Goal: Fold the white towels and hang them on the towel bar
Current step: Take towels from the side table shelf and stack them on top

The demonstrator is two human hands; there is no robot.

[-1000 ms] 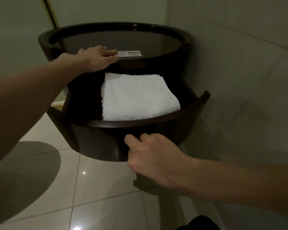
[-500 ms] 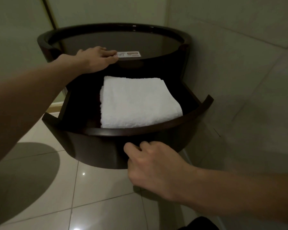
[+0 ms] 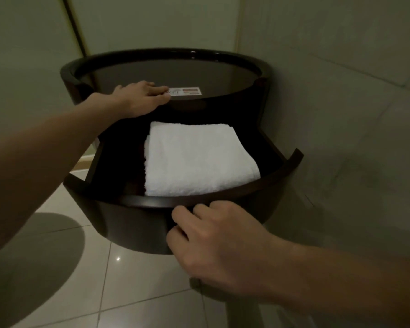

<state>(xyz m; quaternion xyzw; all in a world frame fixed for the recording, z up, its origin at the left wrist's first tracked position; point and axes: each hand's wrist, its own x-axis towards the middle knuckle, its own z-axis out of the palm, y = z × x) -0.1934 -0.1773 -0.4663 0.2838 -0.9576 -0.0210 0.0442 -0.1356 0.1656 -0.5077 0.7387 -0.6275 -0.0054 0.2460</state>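
Note:
A folded white towel (image 3: 197, 159) lies in the open curved drawer (image 3: 223, 197) of a dark round side table (image 3: 166, 72). My left hand (image 3: 140, 98) rests flat on the table's front rim, fingers straight, just above the drawer's back. My right hand (image 3: 213, 242) is at the drawer's curved front, below the towel, with its fingers curled under the front edge. No towel bar is in view.
A small white and red sticker (image 3: 187, 91) sits on the glossy table top by my left fingertips. The table stands in a corner, with a tiled wall (image 3: 341, 114) close on the right. Glossy floor tiles (image 3: 133, 292) spread below the drawer.
The drawer has slid further out toward me under my right hand, uncovering more of the towel. My left hand has stayed on the table rim.

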